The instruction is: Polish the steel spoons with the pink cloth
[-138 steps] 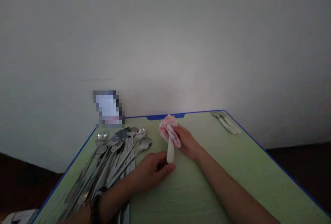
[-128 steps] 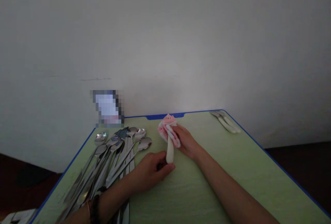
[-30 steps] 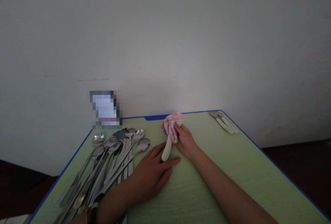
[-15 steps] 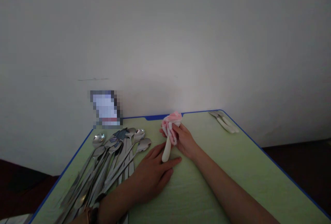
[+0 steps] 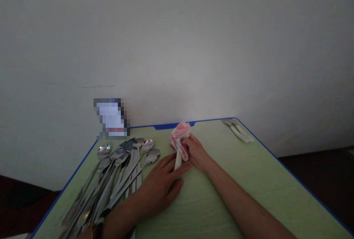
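A piece of cutlery with a cream-white handle point(image 5: 178, 161) is held upright-slanting between my hands; its head is hidden inside a pink and white cloth point(image 5: 180, 131). My left hand point(image 5: 162, 182) is closed around the lower handle, thumb and fingers on either side. Above it, my right hand point(image 5: 195, 151) grips the cloth, which is bunched about the upper part of the cutlery. Beside my left forearm lies a heap of metal spoons point(image 5: 118, 180), with other cutlery among them. Two forks with white handles point(image 5: 238, 132) rest side by side at the far right.
The green table point(image 5: 210, 206) has a blue edge and stands against a pale wall point(image 5: 177, 47). A blurred-out, screen-like object point(image 5: 112, 117) leans at the back left, behind the spoons.
The cloth and my right hand have moved slightly lower along the handle, so less of it shows. My left hand keeps its hold, and the view has shifted a little.
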`<state>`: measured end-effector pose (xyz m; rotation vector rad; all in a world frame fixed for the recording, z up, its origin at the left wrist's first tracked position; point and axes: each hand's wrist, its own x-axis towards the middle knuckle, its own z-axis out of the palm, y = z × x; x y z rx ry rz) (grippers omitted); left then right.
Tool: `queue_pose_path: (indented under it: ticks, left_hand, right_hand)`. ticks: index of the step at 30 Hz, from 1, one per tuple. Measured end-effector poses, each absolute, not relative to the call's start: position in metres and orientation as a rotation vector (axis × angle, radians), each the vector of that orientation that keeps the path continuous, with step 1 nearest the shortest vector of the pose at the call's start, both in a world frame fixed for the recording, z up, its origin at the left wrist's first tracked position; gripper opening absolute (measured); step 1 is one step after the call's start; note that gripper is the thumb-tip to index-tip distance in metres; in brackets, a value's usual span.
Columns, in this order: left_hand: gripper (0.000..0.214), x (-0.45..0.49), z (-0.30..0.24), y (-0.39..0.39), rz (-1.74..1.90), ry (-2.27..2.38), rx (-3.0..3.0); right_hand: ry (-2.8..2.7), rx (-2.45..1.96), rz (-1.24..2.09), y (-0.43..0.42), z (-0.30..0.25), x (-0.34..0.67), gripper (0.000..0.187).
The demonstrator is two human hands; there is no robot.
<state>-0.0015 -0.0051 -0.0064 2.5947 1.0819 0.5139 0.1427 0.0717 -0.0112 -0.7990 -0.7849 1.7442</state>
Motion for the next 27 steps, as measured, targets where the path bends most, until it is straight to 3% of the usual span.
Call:
queue_pose_path:
  ticks: [5,14,27]
  left_hand:
    - [0.039,-0.002,-0.005,-0.004,0.506,1.071,2.589]
    - [0.046,0.000,-0.003,-0.007,0.363,1.077,2.685]
    - [0.042,-0.005,-0.006,-0.006,0.381,0.992,2.717]
  right_hand:
    - [-0.771,-0.770,1.725,0.071,-0.012,0.142,0.021]
    - [-0.695,-0.789,1.547,0.079,-0.015,0.144,0.036]
    - [-0.871,-0.796,1.415,0.074,-0.020,0.135,0.037]
